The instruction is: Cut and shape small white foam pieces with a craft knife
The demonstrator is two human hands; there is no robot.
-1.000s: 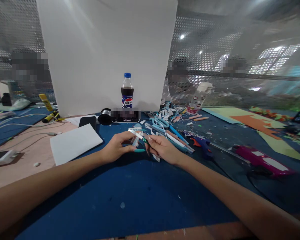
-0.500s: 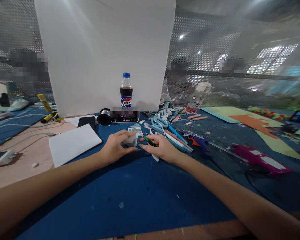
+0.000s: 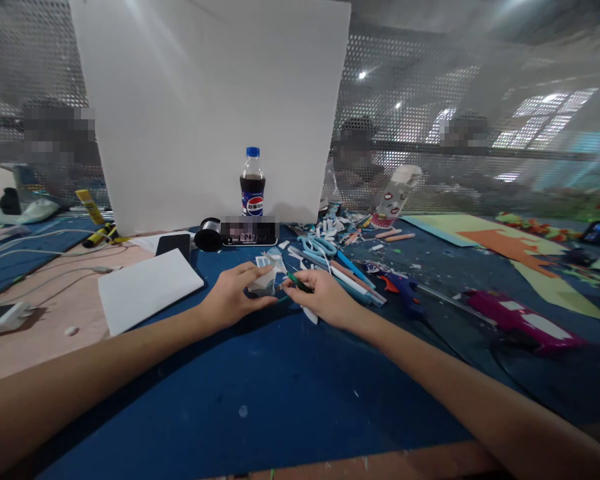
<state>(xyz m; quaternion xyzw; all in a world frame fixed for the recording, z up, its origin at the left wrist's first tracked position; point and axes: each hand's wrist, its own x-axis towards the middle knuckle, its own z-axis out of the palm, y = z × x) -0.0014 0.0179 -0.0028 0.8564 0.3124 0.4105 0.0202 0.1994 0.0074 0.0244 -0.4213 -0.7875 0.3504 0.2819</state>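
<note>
My left hand (image 3: 233,295) curves around a small whitish paper piece (image 3: 263,283), with thumb and fingers at its edges. In my right hand (image 3: 323,295) is a slim dark green tool (image 3: 299,283), pinched between thumb and fingers. Its tip points at the paper piece; its exact kind cannot be made out. Both hands rest low over the blue mat (image 3: 220,393), close together. Paper scraps (image 3: 279,257) lie just behind the fingers, and a white sliver (image 3: 310,315) lies under my right hand.
Behind stand a cola bottle (image 3: 253,193) and a phone (image 3: 250,233), beside a black spool (image 3: 209,235). Light-blue scissors (image 3: 319,247) and pens lie to the right, near a blue glue gun (image 3: 404,293). A white sheet (image 3: 150,291) is at left.
My right fingertips have shifted slightly and closed in around the green tool. My left hand still holds the paper piece in nearly the same place.
</note>
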